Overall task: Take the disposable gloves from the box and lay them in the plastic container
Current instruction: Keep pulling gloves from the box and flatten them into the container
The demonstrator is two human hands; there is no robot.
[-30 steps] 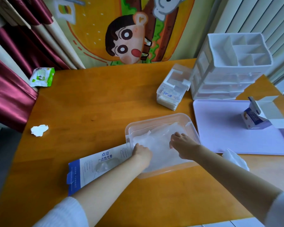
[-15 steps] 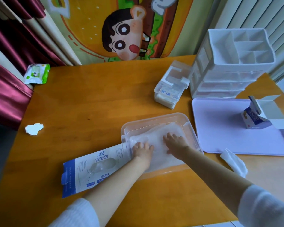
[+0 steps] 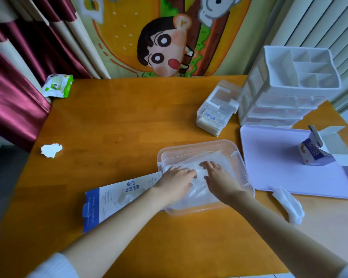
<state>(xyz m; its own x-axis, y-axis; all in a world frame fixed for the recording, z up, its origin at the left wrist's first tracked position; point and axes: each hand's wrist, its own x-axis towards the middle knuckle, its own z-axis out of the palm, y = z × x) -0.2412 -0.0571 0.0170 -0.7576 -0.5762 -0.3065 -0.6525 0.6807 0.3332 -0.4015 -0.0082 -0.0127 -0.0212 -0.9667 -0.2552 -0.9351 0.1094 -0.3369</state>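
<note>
While both hands press down near the middle of the frame, most of the job looks done. The gloves (image 3: 213, 160) lie as a flat, see-through pile inside the plastic container (image 3: 197, 144), just right of the middle. The left hand (image 3: 177, 180) and the right hand (image 3: 219, 177) rest side by side on top of the pile, palms down and fingers mostly straight, and neither one grips anything. They seem to be patting the pile flat. The box (image 3: 113, 201) lies flat at the lower left, and its right end meets the container's left wall. Its little window shows something pale, so it is hard to tell if any gloves are inside. What is left seems small: smooth the pile and lift the hands out. The pile's long side seems to run with the container's long side, left to right and a bit up toward the right. Which end has the fingers cannot be told.
</note>
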